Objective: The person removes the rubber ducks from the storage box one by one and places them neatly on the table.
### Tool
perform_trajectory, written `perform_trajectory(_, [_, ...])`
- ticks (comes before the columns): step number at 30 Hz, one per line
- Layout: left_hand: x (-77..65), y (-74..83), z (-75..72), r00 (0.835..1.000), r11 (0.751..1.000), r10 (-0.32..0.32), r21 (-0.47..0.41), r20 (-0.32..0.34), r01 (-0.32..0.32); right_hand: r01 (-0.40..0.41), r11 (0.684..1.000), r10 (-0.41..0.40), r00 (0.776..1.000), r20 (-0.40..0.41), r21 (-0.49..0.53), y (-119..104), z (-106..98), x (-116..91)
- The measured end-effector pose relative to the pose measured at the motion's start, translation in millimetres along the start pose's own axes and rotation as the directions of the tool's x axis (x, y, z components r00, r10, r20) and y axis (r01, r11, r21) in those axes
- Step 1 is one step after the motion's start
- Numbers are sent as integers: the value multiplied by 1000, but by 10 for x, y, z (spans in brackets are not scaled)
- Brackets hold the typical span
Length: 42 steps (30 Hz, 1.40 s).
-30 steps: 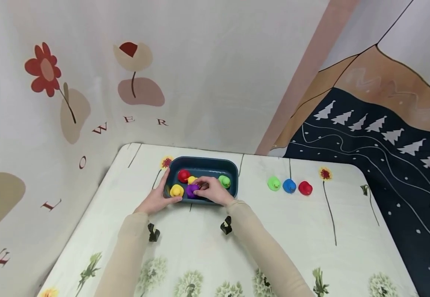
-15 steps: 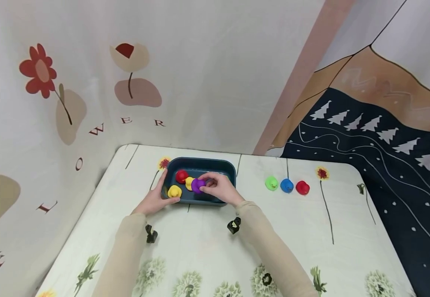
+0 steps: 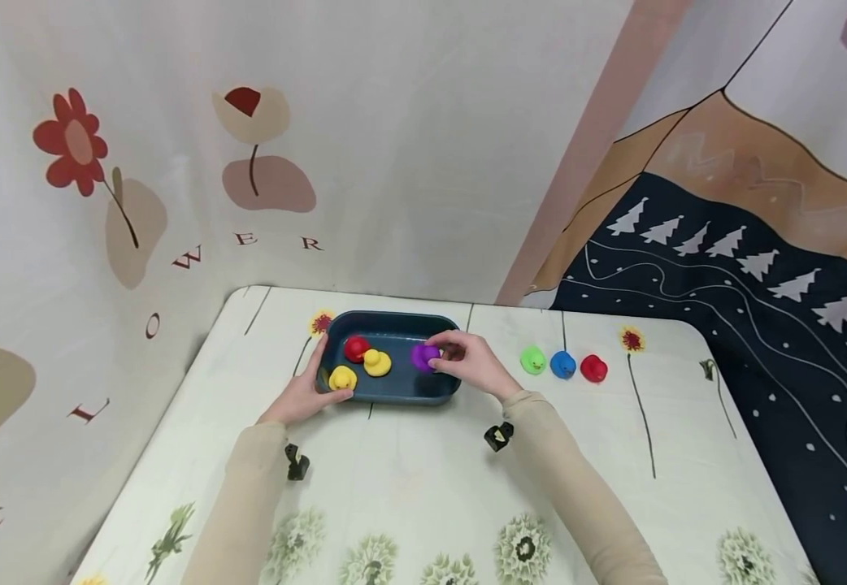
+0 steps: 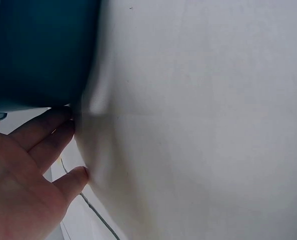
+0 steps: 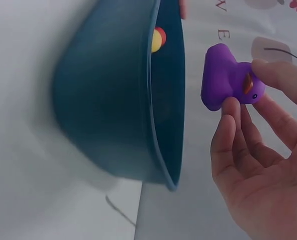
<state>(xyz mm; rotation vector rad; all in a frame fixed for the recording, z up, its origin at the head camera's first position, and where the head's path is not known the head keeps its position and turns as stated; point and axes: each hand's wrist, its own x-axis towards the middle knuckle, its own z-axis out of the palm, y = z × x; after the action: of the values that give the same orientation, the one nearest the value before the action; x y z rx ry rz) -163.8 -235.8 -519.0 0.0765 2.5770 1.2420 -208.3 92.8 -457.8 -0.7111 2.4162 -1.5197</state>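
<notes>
In the head view my right hand pinches a purple rubber duck over the right end of a dark blue tub. The right wrist view shows this duck between thumb and fingers, raised above the tub's rim. My left hand rests against the tub's left front corner, its fingers extended along the side and thumb along the front. Inside the tub are a red duck and two yellow ducks, one in the middle and one near my left thumb.
Right of the tub, a green duck, a blue duck and a red duck stand in a row on the flower-print tablecloth. Printed curtains rise behind the table. Black wrist devices hang under both wrists.
My right hand has lifted the purple duck from beside the yellow ones and carried it right. The green duck seen earlier at the tub's right end is now hidden. My left hand stays put.
</notes>
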Motion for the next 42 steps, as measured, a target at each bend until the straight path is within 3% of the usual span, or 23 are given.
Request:
perform_trajectory(25, [-26, 35, -19, 1000, 1000, -24, 3, 16, 24, -116, 993, 112, 986, -120, -28, 397, -499, -655])
perform_trajectory(42, [4, -11, -9, 1000, 1000, -14, 6, 13, 14, -206, 978, 198, 961, -195, -21, 783, -666, -1183])
